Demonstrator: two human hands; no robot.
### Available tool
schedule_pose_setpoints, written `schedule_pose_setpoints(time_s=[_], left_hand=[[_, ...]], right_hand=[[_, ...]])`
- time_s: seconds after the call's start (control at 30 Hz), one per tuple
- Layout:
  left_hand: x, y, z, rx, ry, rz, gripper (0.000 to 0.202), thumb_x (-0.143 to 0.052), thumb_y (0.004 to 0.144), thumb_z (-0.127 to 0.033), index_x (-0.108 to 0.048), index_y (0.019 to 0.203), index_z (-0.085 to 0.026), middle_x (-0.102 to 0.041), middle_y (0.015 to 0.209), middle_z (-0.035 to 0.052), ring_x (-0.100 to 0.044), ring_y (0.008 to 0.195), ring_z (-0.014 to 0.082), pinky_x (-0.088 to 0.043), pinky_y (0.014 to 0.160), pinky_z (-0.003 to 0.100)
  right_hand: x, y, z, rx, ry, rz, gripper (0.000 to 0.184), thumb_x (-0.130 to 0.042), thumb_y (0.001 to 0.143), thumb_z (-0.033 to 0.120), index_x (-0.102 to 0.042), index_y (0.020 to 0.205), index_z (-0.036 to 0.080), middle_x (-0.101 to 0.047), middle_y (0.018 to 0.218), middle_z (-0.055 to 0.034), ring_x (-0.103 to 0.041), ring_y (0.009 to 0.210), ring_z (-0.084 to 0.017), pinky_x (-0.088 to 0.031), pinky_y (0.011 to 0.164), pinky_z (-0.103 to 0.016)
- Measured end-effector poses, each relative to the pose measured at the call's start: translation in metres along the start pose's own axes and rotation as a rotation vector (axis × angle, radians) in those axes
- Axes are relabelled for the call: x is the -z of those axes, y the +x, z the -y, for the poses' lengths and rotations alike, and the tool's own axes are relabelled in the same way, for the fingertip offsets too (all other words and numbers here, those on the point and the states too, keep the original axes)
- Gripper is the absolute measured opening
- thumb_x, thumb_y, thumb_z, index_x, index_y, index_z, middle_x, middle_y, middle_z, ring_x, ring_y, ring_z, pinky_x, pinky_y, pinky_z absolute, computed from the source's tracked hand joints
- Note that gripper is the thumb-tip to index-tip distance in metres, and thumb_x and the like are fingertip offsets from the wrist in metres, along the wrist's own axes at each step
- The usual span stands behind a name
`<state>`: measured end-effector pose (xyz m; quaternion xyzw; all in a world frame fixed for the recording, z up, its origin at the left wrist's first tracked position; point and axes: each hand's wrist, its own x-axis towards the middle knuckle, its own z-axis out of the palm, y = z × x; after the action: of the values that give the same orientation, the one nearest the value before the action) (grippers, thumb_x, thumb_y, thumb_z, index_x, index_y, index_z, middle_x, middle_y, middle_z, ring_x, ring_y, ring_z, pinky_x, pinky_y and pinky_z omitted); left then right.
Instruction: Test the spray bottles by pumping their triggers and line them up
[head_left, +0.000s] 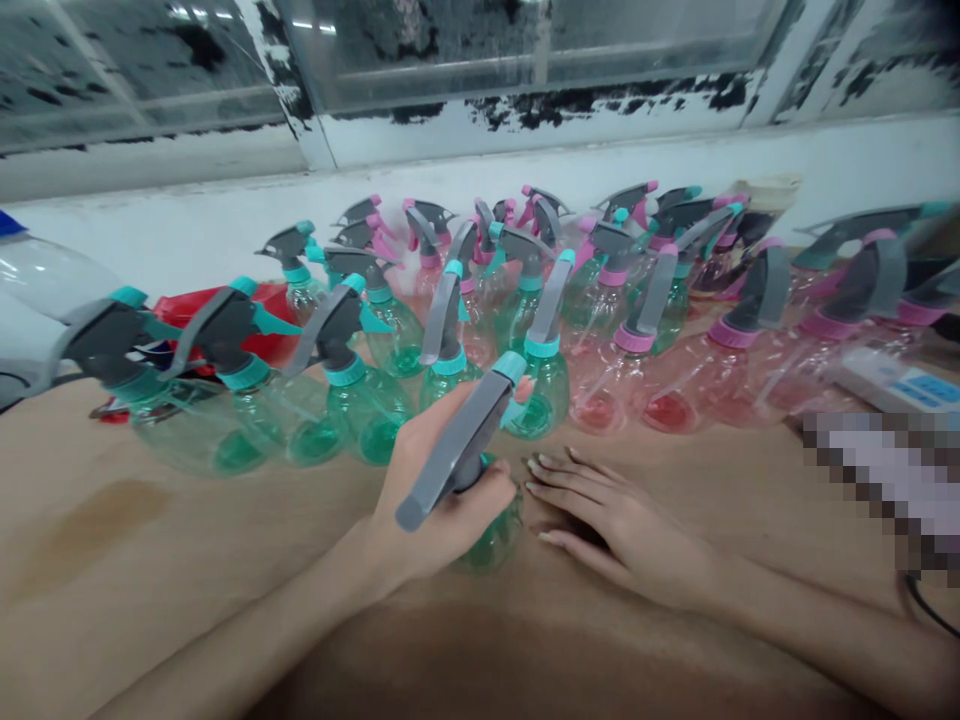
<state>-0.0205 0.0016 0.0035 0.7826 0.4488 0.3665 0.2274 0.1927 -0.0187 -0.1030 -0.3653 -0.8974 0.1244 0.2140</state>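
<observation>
My left hand [442, 490] is wrapped round the neck of a green spray bottle [495, 535] with a grey and teal trigger head, upright on the table [285, 620]. My fingers hide its collar. To the right, my right hand [607, 510] lies on the tabletop with fingers stretched out, apart from the bottle and holding nothing. Just beyond the hands stands a front row of spray bottles: green ones with teal collars [375, 415] on the left, pink ones with pink collars [671, 400] on the right.
Several more green and pink spray bottles crowd behind, near the white wall [187, 215]. A red packet [274, 345] lies behind the left bottles. A large clear container with a blue cap [45, 275] is at far left. A white and blue box [900, 380] and a blurred-out patch are at right.
</observation>
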Motion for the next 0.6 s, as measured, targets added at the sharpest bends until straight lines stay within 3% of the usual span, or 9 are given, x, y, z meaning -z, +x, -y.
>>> schedule_pose_setpoints(time_s=[0.1,0.27,0.37,0.5,0.6], left_hand=[[-0.0029,-0.0009,0.001,-0.002,-0.034,-0.004,0.045,-0.05,0.069,-0.014,-0.061,0.111,-0.024,-0.042,0.059,-0.0082,-0.031,0.045,0.0104,-0.044,0.055,0.024],[-0.0091,-0.0028,0.0055,0.028,-0.034,-0.043,0.054,-0.051,0.07,-0.01,-0.058,0.121,-0.027,-0.064,0.091,-0.0036,-0.044,0.049,0.0083,-0.05,0.06,0.024],[-0.0095,-0.0023,0.006,0.04,-0.079,-0.031,0.055,-0.051,0.07,-0.008,-0.058,0.121,-0.027,-0.067,0.101,-0.002,-0.054,0.053,0.009,-0.052,0.061,0.024],[-0.0074,0.0001,0.0037,0.046,-0.127,-0.03,0.051,-0.052,0.066,-0.006,-0.061,0.113,-0.023,-0.068,0.105,0.0017,-0.068,0.085,0.0169,-0.054,0.067,0.024],[-0.0064,0.001,0.0029,0.057,-0.147,-0.028,0.051,-0.052,0.066,-0.007,-0.06,0.114,-0.024,-0.069,0.101,0.001,-0.067,0.077,0.0153,-0.053,0.064,0.023]], right_hand=[[-0.0003,-0.0002,-0.0005,0.0,-0.014,0.007,0.042,-0.05,0.097,0.036,-0.054,0.134,0.015,-0.057,0.139,-0.0095,-0.046,0.134,-0.023,-0.033,0.115,-0.049],[-0.0013,-0.0003,-0.0009,0.001,-0.027,0.019,0.042,-0.048,0.097,0.036,-0.054,0.133,0.014,-0.057,0.139,-0.0094,-0.045,0.134,-0.023,-0.033,0.115,-0.049],[-0.001,-0.0002,-0.001,0.005,-0.038,0.026,0.042,-0.048,0.098,0.036,-0.054,0.133,0.014,-0.057,0.139,-0.009,-0.046,0.134,-0.022,-0.034,0.115,-0.049],[-0.0005,0.0002,-0.001,0.014,-0.05,0.025,0.043,-0.047,0.098,0.037,-0.054,0.133,0.014,-0.056,0.139,-0.009,-0.046,0.134,-0.023,-0.034,0.115,-0.05],[-0.0007,0.0004,-0.001,0.009,-0.053,0.024,0.043,-0.047,0.098,0.038,-0.054,0.133,0.014,-0.056,0.139,-0.009,-0.045,0.134,-0.022,-0.033,0.115,-0.05]])
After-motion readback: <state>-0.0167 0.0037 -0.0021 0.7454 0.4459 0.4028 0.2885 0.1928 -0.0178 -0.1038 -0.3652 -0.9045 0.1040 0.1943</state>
